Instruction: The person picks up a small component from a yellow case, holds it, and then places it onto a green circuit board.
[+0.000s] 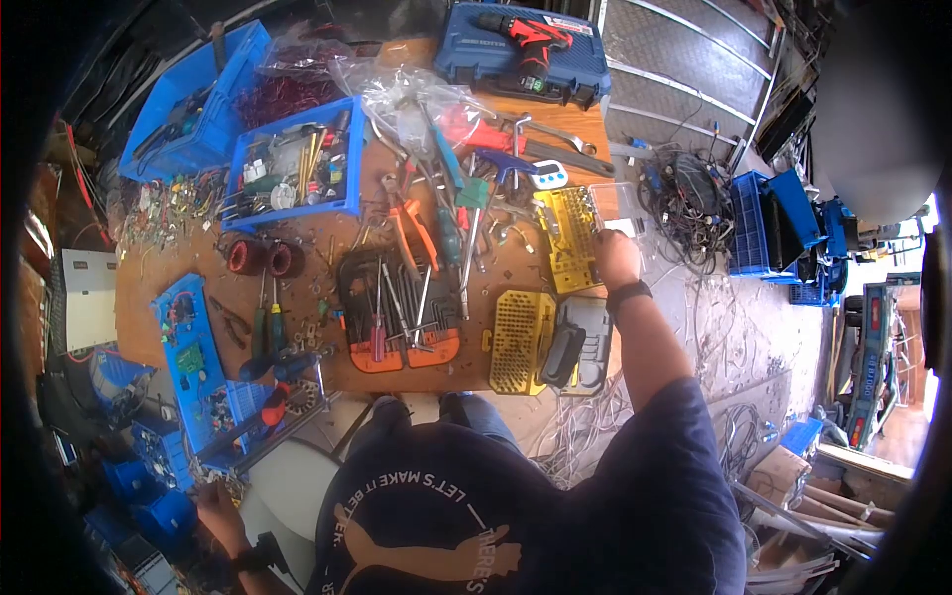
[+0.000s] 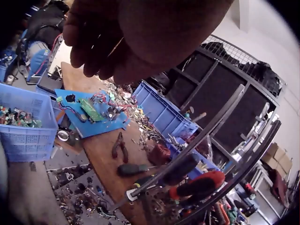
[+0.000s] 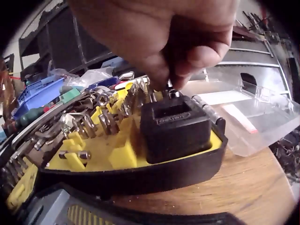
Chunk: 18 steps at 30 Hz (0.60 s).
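My right hand (image 1: 619,260) is over a yellow bit set (image 1: 569,238) at the table's right edge. In the right wrist view, its thumb and fingers (image 3: 201,57) pinch a small metal screwdriver bit (image 3: 171,91) just behind the set's black square block (image 3: 176,126). More bits stand in yellow holders around it. My left hand (image 1: 220,518) hangs low at the left, away from the tabletop, beside a round pale seat (image 1: 293,496). The left wrist view has its fingers (image 2: 96,51) loosely curled, the palm side in shadow.
A second yellow bit case (image 1: 521,342), a hex key set (image 1: 397,317) and orange-handled pliers (image 1: 412,233) lie on the wooden table. Blue bins (image 1: 297,164) stand at the back left. A red drill (image 1: 531,45) rests on a blue case. A clear lid (image 3: 243,112) lies beside the bit set.
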Each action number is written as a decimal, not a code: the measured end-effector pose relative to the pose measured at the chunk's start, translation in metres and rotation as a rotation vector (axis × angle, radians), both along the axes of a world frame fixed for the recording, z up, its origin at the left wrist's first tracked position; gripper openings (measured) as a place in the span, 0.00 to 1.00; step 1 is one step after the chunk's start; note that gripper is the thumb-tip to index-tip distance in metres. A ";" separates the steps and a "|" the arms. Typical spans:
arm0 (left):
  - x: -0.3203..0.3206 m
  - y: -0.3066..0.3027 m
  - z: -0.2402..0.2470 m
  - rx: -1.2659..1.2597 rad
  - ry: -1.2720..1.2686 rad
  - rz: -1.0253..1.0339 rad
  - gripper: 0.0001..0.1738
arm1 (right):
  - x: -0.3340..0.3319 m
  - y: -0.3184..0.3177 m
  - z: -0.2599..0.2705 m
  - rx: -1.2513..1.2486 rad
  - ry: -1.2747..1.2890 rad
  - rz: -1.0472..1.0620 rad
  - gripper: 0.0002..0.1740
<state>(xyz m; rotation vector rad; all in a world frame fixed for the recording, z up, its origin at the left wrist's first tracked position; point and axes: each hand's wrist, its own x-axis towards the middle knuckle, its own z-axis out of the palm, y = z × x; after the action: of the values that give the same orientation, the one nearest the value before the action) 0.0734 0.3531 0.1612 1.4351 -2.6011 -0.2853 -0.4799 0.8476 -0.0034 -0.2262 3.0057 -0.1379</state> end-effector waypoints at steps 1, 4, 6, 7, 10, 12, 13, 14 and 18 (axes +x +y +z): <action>-0.002 0.001 0.001 -0.027 -0.025 -0.021 0.08 | 0.001 0.001 -0.001 0.015 -0.004 0.013 0.14; -0.006 0.002 0.004 -0.015 -0.026 0.012 0.08 | 0.008 0.000 0.003 -0.035 0.068 0.065 0.09; -0.006 -0.001 0.002 -0.013 -0.007 0.031 0.08 | 0.006 0.002 -0.001 -0.049 0.041 0.050 0.09; -0.006 -0.001 0.001 -0.008 0.014 0.051 0.08 | 0.005 0.003 -0.002 -0.061 0.017 0.037 0.09; -0.015 0.005 0.005 0.034 0.050 0.096 0.09 | 0.005 0.005 -0.002 -0.181 -0.008 -0.046 0.11; -0.015 0.005 0.004 0.026 0.077 0.080 0.09 | 0.006 0.005 0.000 -0.228 0.006 -0.068 0.12; -0.015 0.005 0.002 0.021 0.105 0.064 0.09 | 0.007 0.005 0.000 -0.274 0.021 -0.090 0.13; -0.013 0.003 0.001 0.020 0.105 0.064 0.09 | 0.008 0.006 0.000 -0.275 0.021 -0.090 0.13; -0.004 -0.005 -0.005 0.027 0.073 0.059 0.08 | 0.007 0.007 -0.001 -0.276 0.038 -0.104 0.14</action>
<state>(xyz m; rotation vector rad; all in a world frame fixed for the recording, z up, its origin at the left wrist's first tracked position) 0.0689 0.3482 0.1558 1.4783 -2.5020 -0.3603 -0.4731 0.8548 -0.0048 -0.0991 3.0275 -0.5659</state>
